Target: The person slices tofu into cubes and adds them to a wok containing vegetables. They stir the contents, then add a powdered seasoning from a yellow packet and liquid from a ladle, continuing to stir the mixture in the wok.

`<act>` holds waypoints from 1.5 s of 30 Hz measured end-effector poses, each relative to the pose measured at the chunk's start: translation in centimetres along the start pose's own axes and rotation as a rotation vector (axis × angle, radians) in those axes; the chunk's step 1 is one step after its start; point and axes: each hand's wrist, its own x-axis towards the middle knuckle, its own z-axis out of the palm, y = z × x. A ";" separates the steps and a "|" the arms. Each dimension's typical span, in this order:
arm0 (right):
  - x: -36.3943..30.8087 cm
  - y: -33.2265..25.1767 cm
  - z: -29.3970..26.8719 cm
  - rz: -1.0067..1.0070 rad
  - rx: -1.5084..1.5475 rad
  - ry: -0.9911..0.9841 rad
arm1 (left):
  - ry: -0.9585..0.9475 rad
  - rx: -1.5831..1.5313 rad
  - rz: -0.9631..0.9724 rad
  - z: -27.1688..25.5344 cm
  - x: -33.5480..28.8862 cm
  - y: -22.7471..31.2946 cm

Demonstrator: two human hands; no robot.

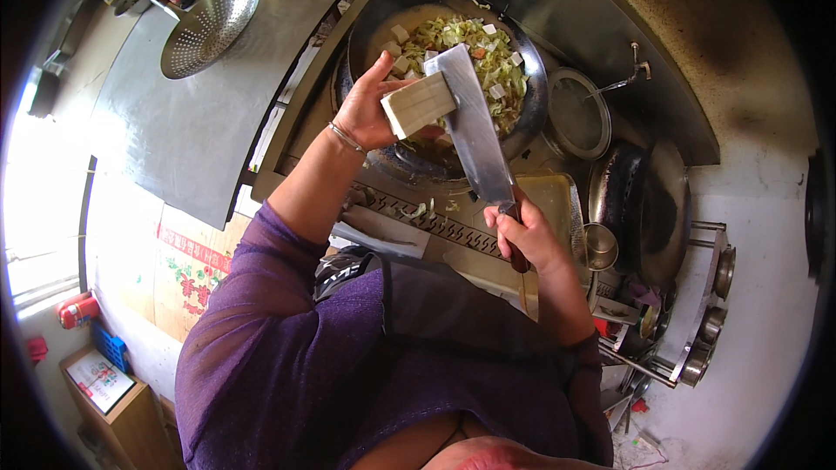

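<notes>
My left hand holds a pale block of tofu over a large dark wok, with the palm beneath the block. The handle of a broad cleaver is gripped in my right hand. Its blade slants up and to the left, touching or very close to the right end of the tofu. In the wok, chopped cabbage lies mixed with several white tofu cubes. The block and my left hand hide the wok's near-left part.
A perforated strainer lies on the steel counter to the left. Right of the wok are a round lidded-looking vessel, a tap, a second wok and a ladle. Scraps of cabbage lie on the stove's front.
</notes>
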 end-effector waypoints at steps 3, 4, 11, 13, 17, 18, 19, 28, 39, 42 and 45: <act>-0.3 -0.1 0.2 -0.121 0.066 0.035 | 0.037 -0.061 0.058 -0.4 0.5 0.0; -0.5 -0.3 0.3 -0.148 0.045 0.034 | 0.065 -0.082 0.078 -0.6 0.7 0.0; -1.4 -2.7 0.6 -0.167 -0.048 0.021 | 0.077 -0.066 0.089 -0.9 1.5 0.4; -1.3 -2.9 0.8 -0.150 -0.072 0.024 | 0.086 -0.048 0.080 -0.6 1.7 0.6; -1.2 -3.1 1.0 -0.153 -0.088 0.021 | 0.126 0.017 0.059 -0.1 1.8 0.9; -1.2 -3.1 1.0 -0.147 -0.092 0.029 | 0.092 0.022 0.053 0.0 1.8 1.0; -1.1 -3.2 1.0 -0.152 -0.097 0.020 | 0.092 0.028 0.048 0.0 1.9 1.0; -0.2 -2.9 1.2 -0.043 -0.047 -0.004 | 0.073 0.088 0.006 -0.2 2.4 1.2; 2.8 0.1 0.8 -0.080 0.036 -0.002 | 0.150 0.004 -0.023 0.3 3.2 0.1; 2.7 -0.1 0.8 -0.160 0.036 0.053 | 0.239 -0.019 0.019 0.6 3.6 0.1; 2.2 -1.3 0.6 -0.195 0.034 0.059 | 0.240 -0.081 0.076 0.7 3.9 0.3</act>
